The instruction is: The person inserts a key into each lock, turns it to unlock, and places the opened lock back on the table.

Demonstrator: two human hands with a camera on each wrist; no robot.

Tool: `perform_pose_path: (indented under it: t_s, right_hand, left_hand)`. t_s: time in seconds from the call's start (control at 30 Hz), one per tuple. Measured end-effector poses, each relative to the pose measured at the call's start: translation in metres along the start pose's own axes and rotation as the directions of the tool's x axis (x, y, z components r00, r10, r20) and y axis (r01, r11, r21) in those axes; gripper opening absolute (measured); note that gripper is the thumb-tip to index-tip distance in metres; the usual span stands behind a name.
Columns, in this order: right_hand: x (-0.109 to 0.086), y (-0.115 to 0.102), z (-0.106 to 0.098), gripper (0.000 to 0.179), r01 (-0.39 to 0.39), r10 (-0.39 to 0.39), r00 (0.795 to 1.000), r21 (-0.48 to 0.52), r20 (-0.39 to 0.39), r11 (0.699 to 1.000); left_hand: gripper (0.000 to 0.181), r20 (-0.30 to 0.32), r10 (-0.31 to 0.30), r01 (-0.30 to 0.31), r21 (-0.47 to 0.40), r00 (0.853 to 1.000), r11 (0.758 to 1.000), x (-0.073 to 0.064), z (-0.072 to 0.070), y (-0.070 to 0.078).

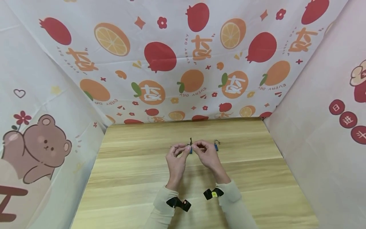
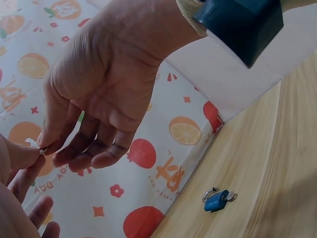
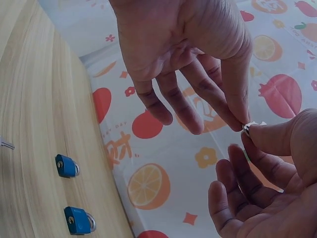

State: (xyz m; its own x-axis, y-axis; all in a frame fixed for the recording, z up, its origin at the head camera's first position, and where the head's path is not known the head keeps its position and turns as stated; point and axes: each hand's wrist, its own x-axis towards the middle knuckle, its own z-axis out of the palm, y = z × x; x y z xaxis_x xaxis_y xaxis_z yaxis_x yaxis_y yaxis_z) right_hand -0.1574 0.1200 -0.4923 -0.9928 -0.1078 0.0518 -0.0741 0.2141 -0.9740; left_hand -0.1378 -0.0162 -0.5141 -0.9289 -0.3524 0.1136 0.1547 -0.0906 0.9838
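Note:
Both hands meet over the table, thumb and fingertips pinching a small silvery metal piece, apparently a key (image 3: 247,129), mostly hidden by the fingers. My left hand (image 1: 176,159) holds it from the left, my right hand (image 1: 207,156) from the right. In the head view, a blue padlock (image 1: 191,151) shows just behind the fingertips, with a thin dark piece above it. Right of the right hand lies another blue padlock (image 1: 216,147), its shackle raised. A blue padlock (image 2: 216,201) with a key at its end lies below the left hand in the left wrist view.
Two blue padlocks (image 3: 66,166) lie on the wooden table (image 1: 128,178) in the right wrist view, keyholes visible. A key (image 3: 7,144) shows at that view's left edge. Fruit-printed cloth (image 1: 177,105) hangs at the back, and cloth walls flank both sides.

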Motion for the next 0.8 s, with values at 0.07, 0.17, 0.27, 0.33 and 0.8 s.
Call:
perform_pose_path:
  t_s: [0.07, 0.17, 0.27, 0.33, 0.8]
  right_hand:
    - [0.0, 0.0, 0.0, 0.016, 0.006, -0.006, 1.0, 0.002, -0.006, 1.0]
    - [0.0, 0.001, 0.0, 0.016, 0.008, -0.008, 1.0, 0.003, -0.015, 1.0]
    - [0.001, 0.001, -0.002, 0.016, -0.004, 0.004, 1.0, 0.009, -0.024, 1.0]
    - [0.001, 0.001, -0.004, 0.017, -0.012, 0.013, 0.999, 0.019, -0.03, 1.0]
    - [0.003, -0.001, -0.015, 0.021, -0.035, 0.036, 0.998, 0.037, -0.05, 0.999]
  left_hand:
    - [0.026, 0.009, 0.007, -0.007, 0.005, 1.0, 1.0, 0.0, 0.0, -0.001]
    - [0.025, 0.019, 0.02, -0.02, 0.005, 1.0, 1.0, 0.0, 0.001, -0.002]
    - [0.025, 0.038, 0.032, -0.033, 0.02, 0.999, 0.999, 0.0, 0.003, -0.002]
    - [0.026, 0.049, 0.034, -0.036, 0.035, 0.998, 0.999, 0.0, 0.003, -0.002]
    - [0.022, 0.086, 0.042, -0.06, 0.219, 0.995, 0.974, 0.021, -0.009, -0.031]
